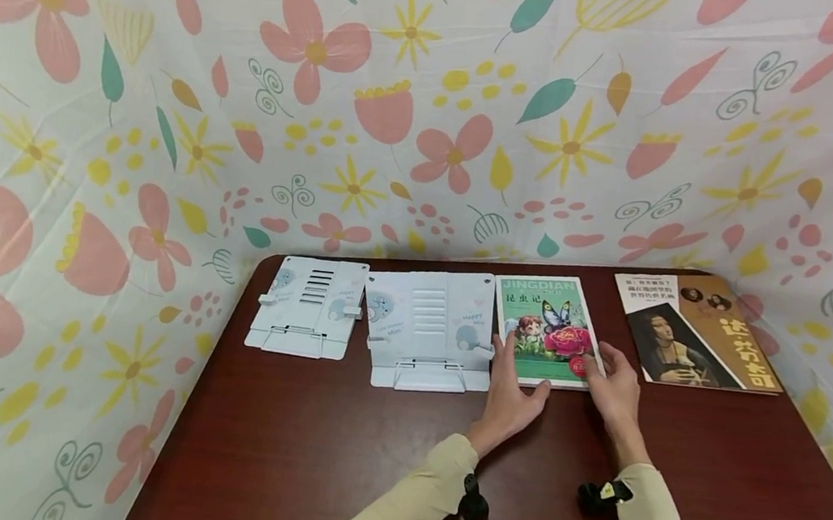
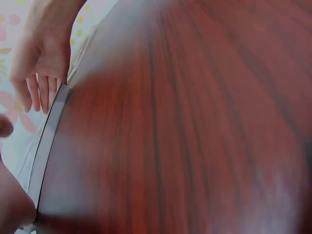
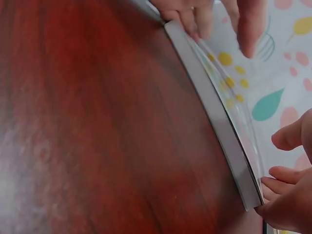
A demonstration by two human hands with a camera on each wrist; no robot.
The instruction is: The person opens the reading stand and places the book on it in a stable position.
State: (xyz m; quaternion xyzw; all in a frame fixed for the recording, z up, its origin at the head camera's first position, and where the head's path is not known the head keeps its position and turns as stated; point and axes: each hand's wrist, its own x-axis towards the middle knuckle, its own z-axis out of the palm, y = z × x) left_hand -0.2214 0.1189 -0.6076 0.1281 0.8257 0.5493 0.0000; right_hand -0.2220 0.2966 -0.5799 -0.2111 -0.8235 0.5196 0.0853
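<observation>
A green-covered book with a butterfly, a rose and a child on its front lies on the table. At its left edge is my left hand, fingers extended along the side and thumb held out near the bottom corner. My right hand touches the right edge, its thumb over the lower right of the cover. The right wrist view shows the book's pale bottom edge between both hands, with the right thumb apart from it. Neither hand's fingers curl round the book.
Two white book stands lie side by side left of the book. Another book, with a painted portrait on its brown and white cover, lies at the right. Patterned cloth hangs behind the dark red table.
</observation>
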